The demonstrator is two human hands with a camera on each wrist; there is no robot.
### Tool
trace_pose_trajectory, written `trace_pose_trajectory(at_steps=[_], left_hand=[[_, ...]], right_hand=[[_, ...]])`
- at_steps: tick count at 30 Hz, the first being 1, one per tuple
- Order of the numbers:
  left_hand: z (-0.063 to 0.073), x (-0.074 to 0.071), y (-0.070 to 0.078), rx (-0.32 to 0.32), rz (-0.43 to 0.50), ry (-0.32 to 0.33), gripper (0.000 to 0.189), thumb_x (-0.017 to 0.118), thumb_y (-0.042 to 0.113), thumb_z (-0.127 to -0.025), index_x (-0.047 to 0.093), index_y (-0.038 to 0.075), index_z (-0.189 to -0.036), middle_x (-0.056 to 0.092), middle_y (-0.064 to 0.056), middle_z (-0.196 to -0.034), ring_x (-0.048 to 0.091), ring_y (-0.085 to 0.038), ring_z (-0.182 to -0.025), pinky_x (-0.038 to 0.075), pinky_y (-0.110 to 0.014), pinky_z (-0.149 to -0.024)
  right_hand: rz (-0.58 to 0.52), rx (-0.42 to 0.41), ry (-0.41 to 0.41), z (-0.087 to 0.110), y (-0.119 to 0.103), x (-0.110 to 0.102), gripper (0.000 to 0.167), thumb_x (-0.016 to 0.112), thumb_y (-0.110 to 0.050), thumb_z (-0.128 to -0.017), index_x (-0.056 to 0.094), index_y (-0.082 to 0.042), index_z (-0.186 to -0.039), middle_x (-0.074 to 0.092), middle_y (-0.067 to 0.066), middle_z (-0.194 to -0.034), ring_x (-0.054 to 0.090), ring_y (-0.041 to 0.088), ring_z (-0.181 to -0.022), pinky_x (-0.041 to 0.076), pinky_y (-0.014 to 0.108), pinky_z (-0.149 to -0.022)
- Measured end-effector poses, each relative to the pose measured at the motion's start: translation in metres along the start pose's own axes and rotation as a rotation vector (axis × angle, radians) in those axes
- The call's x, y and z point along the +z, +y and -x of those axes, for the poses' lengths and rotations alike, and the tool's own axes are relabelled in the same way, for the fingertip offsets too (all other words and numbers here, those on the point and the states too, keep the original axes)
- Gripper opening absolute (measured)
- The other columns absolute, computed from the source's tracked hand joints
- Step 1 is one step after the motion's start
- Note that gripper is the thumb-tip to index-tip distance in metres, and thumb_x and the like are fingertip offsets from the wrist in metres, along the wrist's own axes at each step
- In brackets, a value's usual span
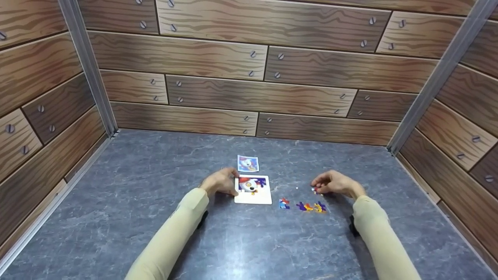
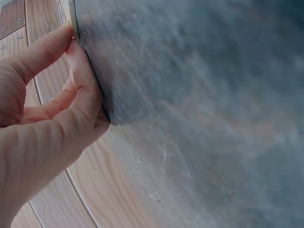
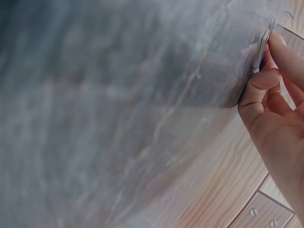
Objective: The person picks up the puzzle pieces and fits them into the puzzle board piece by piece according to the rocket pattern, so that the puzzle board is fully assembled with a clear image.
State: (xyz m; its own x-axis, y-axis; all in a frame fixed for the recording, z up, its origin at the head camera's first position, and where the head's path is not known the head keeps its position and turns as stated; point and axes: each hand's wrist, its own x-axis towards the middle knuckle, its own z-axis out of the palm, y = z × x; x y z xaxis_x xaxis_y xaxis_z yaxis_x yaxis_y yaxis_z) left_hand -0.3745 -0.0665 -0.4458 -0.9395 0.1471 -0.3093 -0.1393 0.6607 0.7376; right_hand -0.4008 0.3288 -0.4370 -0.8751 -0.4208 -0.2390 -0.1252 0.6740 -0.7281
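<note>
at centre-left of the head view, the left hand (image 1: pixel 221 182) reaches in from a pale sleeve (image 1: pixel 175 225), thumb and fingers bent about the left edge of a white puzzle board (image 1: pixel 255 198), gripping it; the board lies directly right of that hand, flat on the grey marbled tabletop (image 1: pixel 136 175), its upper part filled with a picture. just above it lies a small picture card (image 1: pixel 248 163). right of the board, at lower centre, sits a red-and-blue loose piece (image 1: pixel 284 203), then a purple-and-orange row of pieces (image 1: pixel 305 207). at right of centre, above that row's right end, the right hand (image 1: pixel 335 182) pinches a small puzzle piece (image 1: pixel 314 189) between thumb and fingertips, the piece at the hand's left side, well apart from the board.
</note>
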Motion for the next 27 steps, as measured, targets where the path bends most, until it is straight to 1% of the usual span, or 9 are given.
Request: trace_pose_trajectory(at_steps=[5, 8, 10, 13, 15, 18, 21, 25, 27], left_hand=[[-0.0005, 0.0005, -0.0007, 0.014, -0.016, 0.001, 0.057, 0.082, -0.003, -0.069, 0.058, 0.014, -0.118, 0.058, -0.009, -0.118, 0.053, -0.023, -0.095, 0.048, -0.037, -0.087], [-0.002, -0.0004, -0.0006, 0.007, -0.041, 0.0, 0.056, 0.083, 0.0, -0.07, 0.058, 0.015, -0.118, 0.058, -0.008, -0.115, 0.053, -0.022, -0.092, 0.047, -0.035, -0.082], [-0.003, -0.0008, -0.0001, -0.001, -0.051, -0.004, 0.055, 0.084, 0.002, -0.071, 0.058, 0.016, -0.118, 0.058, -0.007, -0.112, 0.052, -0.022, -0.09, 0.045, -0.033, -0.079], [-0.0036, -0.0006, -0.0002, 0.005, -0.051, -0.008, 0.056, 0.084, 0.002, -0.071, 0.058, 0.016, -0.118, 0.058, -0.007, -0.109, 0.052, -0.022, -0.089, 0.045, -0.033, -0.076], [-0.0028, -0.0004, -0.0005, 0.013, -0.048, -0.008, 0.055, 0.084, 0.001, -0.071, 0.058, 0.015, -0.117, 0.058, -0.007, -0.11, 0.052, -0.022, -0.09, 0.046, -0.034, -0.079], [-0.0011, -0.0001, -0.0011, 0.033, -0.052, 0.003, 0.054, 0.083, 0.001, -0.07, 0.059, 0.014, -0.116, 0.058, -0.008, -0.114, 0.051, -0.022, -0.094, 0.046, -0.036, -0.086], [0.0003, 0.0001, -0.001, 0.039, -0.047, 0.015, 0.053, 0.083, 0.0, -0.07, 0.059, 0.013, -0.115, 0.058, -0.009, -0.119, 0.051, -0.023, -0.097, 0.046, -0.038, -0.092], [0.001, 0.0, -0.0007, 0.026, -0.038, 0.019, 0.053, 0.084, 0.001, -0.07, 0.06, 0.014, -0.115, 0.057, -0.008, -0.121, 0.051, -0.023, -0.098, 0.046, -0.039, -0.092], [0.0011, 0.0001, -0.0011, 0.028, -0.04, 0.017, 0.052, 0.084, 0.001, -0.07, 0.06, 0.014, -0.115, 0.057, -0.008, -0.122, 0.051, -0.023, -0.099, 0.046, -0.039, -0.092]], right_hand=[[0.025, -0.008, -0.009, 0.0027, 0.0007, -0.0015, 0.035, 0.074, -0.003, -0.084, 0.066, 0.005, -0.117, 0.065, 0.011, -0.103, 0.055, 0.013, -0.087, 0.049, 0.021, -0.071], [0.055, -0.02, -0.016, 0.0031, 0.0009, -0.0019, 0.038, 0.076, -0.002, -0.081, 0.066, 0.005, -0.116, 0.066, 0.01, -0.102, 0.055, 0.014, -0.088, 0.049, 0.02, -0.07], [0.067, -0.022, -0.014, 0.0038, -0.0004, -0.0012, 0.037, 0.076, 0.0, -0.08, 0.066, 0.006, -0.114, 0.065, 0.01, -0.1, 0.055, 0.014, -0.087, 0.049, 0.019, -0.069], [0.077, -0.016, -0.01, 0.0044, -0.002, 0.0, 0.035, 0.076, 0.002, -0.079, 0.066, 0.006, -0.113, 0.064, 0.01, -0.098, 0.054, 0.013, -0.085, 0.049, 0.019, -0.068], [0.082, -0.009, -0.011, 0.0044, -0.003, 0.0004, 0.035, 0.075, 0.002, -0.079, 0.066, 0.006, -0.112, 0.064, 0.01, -0.097, 0.054, 0.013, -0.085, 0.049, 0.019, -0.068], [0.079, 0.006, -0.007, 0.0033, -0.0027, 0.0001, 0.034, 0.076, 0.003, -0.078, 0.066, 0.005, -0.111, 0.064, 0.008, -0.095, 0.054, 0.012, -0.083, 0.049, 0.02, -0.067], [0.079, -0.003, -0.002, 0.0028, -0.0025, -0.0001, 0.034, 0.076, 0.004, -0.077, 0.067, 0.004, -0.11, 0.064, 0.007, -0.094, 0.055, 0.013, -0.083, 0.049, 0.02, -0.068], [0.103, -0.036, 0.021, 0.0026, -0.0015, -0.0003, 0.031, 0.075, 0.004, -0.078, 0.067, 0.003, -0.108, 0.064, 0.009, -0.094, 0.054, 0.015, -0.083, 0.049, 0.022, -0.068], [0.102, -0.036, 0.034, 0.0027, -0.0011, 0.0, 0.029, 0.074, 0.004, -0.079, 0.067, 0.002, -0.107, 0.064, 0.01, -0.096, 0.054, 0.016, -0.083, 0.049, 0.024, -0.068]])
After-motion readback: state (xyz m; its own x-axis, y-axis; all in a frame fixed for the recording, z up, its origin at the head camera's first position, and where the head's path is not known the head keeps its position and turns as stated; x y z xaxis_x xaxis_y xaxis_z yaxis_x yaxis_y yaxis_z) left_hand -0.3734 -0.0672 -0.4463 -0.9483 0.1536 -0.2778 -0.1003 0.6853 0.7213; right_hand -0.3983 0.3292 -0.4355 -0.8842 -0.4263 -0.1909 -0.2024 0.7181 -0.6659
